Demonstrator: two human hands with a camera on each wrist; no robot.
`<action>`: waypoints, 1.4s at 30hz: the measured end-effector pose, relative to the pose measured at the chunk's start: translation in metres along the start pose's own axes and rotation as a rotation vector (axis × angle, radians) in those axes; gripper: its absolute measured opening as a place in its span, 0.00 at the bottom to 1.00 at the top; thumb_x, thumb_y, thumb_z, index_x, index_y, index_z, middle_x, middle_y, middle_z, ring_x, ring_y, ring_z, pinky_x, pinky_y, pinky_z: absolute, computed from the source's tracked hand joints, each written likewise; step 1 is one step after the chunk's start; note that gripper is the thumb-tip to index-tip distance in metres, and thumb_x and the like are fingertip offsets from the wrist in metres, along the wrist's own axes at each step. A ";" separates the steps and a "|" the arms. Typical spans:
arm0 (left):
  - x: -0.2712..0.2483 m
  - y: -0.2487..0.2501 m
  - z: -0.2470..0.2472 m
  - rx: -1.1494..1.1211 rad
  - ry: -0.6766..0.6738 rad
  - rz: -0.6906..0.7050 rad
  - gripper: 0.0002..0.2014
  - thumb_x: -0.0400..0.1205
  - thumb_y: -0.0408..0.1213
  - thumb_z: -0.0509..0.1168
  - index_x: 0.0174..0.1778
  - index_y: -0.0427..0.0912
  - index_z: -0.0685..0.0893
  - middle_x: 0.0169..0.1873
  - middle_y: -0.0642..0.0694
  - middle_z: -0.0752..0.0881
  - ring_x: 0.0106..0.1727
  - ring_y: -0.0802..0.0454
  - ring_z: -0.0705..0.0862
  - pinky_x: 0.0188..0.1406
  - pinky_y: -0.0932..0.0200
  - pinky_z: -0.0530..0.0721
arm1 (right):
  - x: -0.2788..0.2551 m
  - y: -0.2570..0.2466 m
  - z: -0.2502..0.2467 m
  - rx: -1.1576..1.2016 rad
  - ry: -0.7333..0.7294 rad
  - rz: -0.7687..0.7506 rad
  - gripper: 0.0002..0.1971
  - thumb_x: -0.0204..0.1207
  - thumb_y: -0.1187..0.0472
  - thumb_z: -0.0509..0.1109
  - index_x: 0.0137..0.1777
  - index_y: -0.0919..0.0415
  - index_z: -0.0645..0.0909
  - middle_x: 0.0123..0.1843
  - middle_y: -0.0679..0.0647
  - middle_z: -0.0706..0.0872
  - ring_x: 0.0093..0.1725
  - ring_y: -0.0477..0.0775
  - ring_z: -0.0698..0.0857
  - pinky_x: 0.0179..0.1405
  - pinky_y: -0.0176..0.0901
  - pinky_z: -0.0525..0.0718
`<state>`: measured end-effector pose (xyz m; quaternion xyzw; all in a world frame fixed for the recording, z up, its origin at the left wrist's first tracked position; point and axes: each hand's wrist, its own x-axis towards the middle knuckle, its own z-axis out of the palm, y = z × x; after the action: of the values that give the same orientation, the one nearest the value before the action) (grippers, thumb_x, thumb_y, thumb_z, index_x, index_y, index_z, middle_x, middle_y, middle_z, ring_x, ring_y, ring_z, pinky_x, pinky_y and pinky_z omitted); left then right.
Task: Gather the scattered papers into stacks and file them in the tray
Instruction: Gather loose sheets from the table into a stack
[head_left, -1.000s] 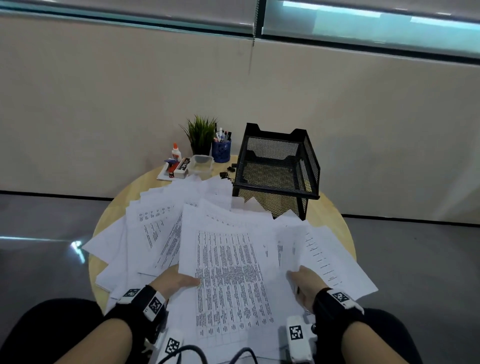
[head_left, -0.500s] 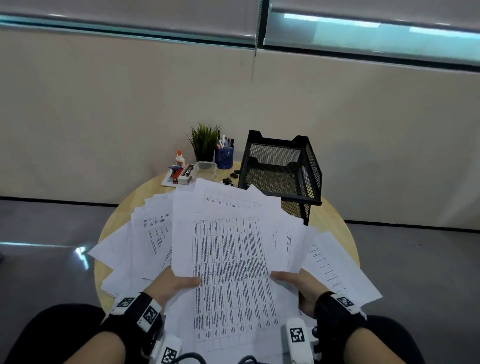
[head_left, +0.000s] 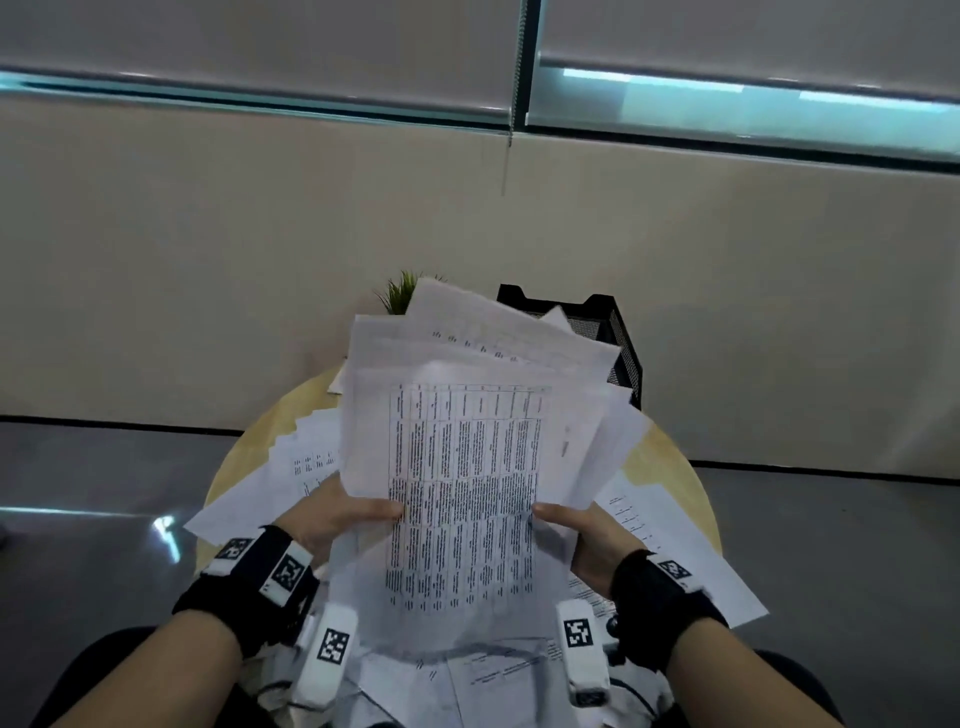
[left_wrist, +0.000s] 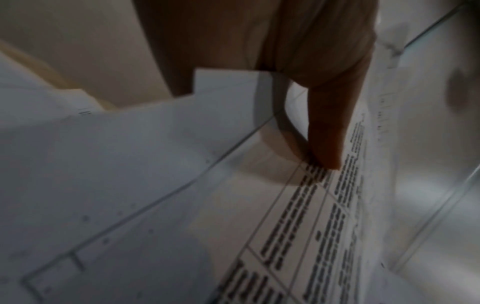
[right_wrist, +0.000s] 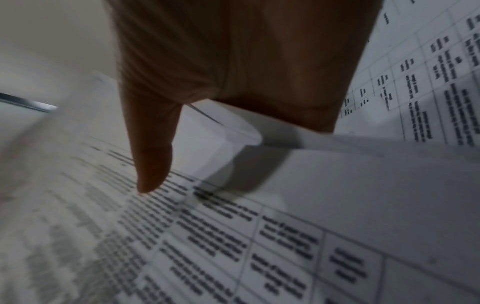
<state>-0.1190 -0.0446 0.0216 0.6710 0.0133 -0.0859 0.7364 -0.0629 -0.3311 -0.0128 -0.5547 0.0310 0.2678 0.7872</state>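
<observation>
- The left hand (head_left: 337, 514) grips the left edge of a fanned sheaf (head_left: 467, 467), thumb (left_wrist: 327, 131) pressed on the printed top sheet, the other fingers hidden under the paper.
- The right hand (head_left: 587, 540) grips the right edge the same way, thumb (right_wrist: 153, 156) on top; a sheet edge curls up just beside it.
- The sheaf is lifted and tilted up off the table (head_left: 665, 467), above its near-middle, with the far corners splayed at different angles, not squared.
- More loose papers (head_left: 291, 467) lie spread toward the table's left edge and others toward its right and near edges.
- The tray (head_left: 618, 338), black mesh, stands at the far right edge, mostly hidden by the sheaf.
- Handling, as I judge it: the sheaf is light, floppy and slick between sheets; held only at the sides it will sag in the middle and inner pages may slip out.
- Best hold: both long edges, low, pinched firmly, then tap the bottom edge on the tabletop to square it before carrying it to the tray.
</observation>
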 end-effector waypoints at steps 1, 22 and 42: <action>0.000 0.006 -0.001 -0.009 -0.018 0.013 0.45 0.44 0.43 0.87 0.59 0.39 0.82 0.50 0.41 0.91 0.52 0.46 0.90 0.46 0.57 0.88 | 0.002 0.000 -0.001 0.026 0.024 0.003 0.39 0.47 0.62 0.89 0.60 0.77 0.82 0.62 0.66 0.86 0.65 0.61 0.84 0.69 0.50 0.78; 0.021 0.031 -0.012 -0.122 0.114 0.091 0.45 0.40 0.52 0.87 0.55 0.45 0.86 0.55 0.41 0.89 0.62 0.41 0.85 0.70 0.37 0.74 | 0.004 -0.028 0.015 -0.026 0.056 -0.194 0.40 0.44 0.61 0.89 0.59 0.74 0.83 0.54 0.66 0.89 0.57 0.64 0.88 0.64 0.59 0.82; 0.049 -0.001 0.009 -0.084 0.458 0.100 0.11 0.71 0.25 0.75 0.47 0.38 0.85 0.41 0.46 0.88 0.47 0.47 0.85 0.51 0.52 0.82 | 0.026 -0.022 0.035 -0.190 0.202 -0.346 0.22 0.64 0.69 0.80 0.59 0.70 0.84 0.56 0.65 0.89 0.57 0.64 0.87 0.60 0.59 0.83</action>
<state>-0.0723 -0.0590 0.0148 0.6415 0.1501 0.1059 0.7448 -0.0390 -0.2953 0.0104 -0.6474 -0.0113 0.0734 0.7586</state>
